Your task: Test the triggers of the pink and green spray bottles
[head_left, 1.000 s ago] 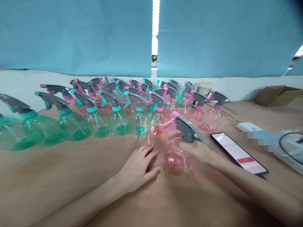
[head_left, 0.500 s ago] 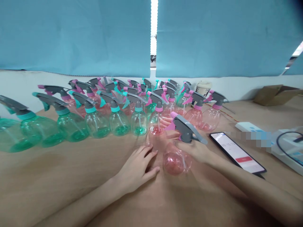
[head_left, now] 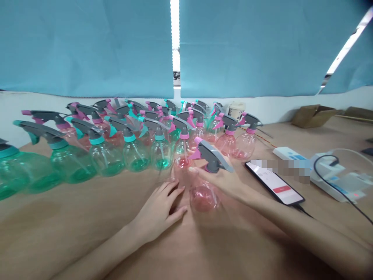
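Note:
My right hand [head_left: 223, 182] is shut around the neck of a pink transparent spray bottle [head_left: 203, 198], which has a grey trigger head and hangs tilted just above the table. My left hand [head_left: 159, 210] lies flat on the wooden table [head_left: 87, 229], fingers spread and holding nothing, close to that bottle. Beyond both hands stand several rows of spray bottles. Green ones [head_left: 106, 157] fill the left side, and pink ones [head_left: 226, 144] stand at the right.
A smartphone [head_left: 275, 182] with a lit screen lies right of my right hand, its cable trailing off. Further right are a white power strip [head_left: 287, 153] and a white device [head_left: 329, 175] with black cable. A paper cup [head_left: 236, 110] and cardboard box [head_left: 313, 116] stand against the wall under blue curtains [head_left: 87, 46].
The whole scene has slid left in the picture as my head turned right. My hands and the pink bottle hold about the same position on the table.

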Motion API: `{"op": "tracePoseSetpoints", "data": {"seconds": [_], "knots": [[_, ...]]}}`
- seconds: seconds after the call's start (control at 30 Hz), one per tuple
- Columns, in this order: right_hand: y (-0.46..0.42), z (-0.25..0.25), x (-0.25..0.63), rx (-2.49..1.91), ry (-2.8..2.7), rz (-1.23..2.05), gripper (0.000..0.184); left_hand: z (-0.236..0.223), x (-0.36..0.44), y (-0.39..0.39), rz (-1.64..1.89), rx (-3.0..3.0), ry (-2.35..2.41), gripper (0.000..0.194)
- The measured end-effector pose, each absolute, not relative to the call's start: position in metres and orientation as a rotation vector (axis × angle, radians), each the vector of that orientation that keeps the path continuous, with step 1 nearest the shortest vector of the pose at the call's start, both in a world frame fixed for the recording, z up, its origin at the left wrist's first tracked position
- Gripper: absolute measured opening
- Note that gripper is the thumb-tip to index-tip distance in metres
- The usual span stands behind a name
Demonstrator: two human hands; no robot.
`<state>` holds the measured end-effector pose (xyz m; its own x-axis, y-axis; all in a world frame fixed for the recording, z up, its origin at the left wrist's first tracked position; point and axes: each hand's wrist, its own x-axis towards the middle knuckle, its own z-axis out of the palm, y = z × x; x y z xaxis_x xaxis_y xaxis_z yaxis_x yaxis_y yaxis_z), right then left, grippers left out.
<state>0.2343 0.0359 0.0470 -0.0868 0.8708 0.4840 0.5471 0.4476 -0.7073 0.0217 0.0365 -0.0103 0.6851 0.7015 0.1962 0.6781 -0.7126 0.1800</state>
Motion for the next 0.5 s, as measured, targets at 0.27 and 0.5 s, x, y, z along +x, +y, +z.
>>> {"op": "tracePoseSetpoints", "data": {"seconds": [0.27,0.5], "knots": [[0.018,0.040,0.246,-1.292,-1.731,0.529,0.037,-0.007,0.022,0.037,0.400,2.792,1.160,0.044],[-0.003,0.023,0.263,-1.454,-1.771,0.444,0.059,-0.008,0.030,0.036,0.430,2.808,1.209,0.040]]}}
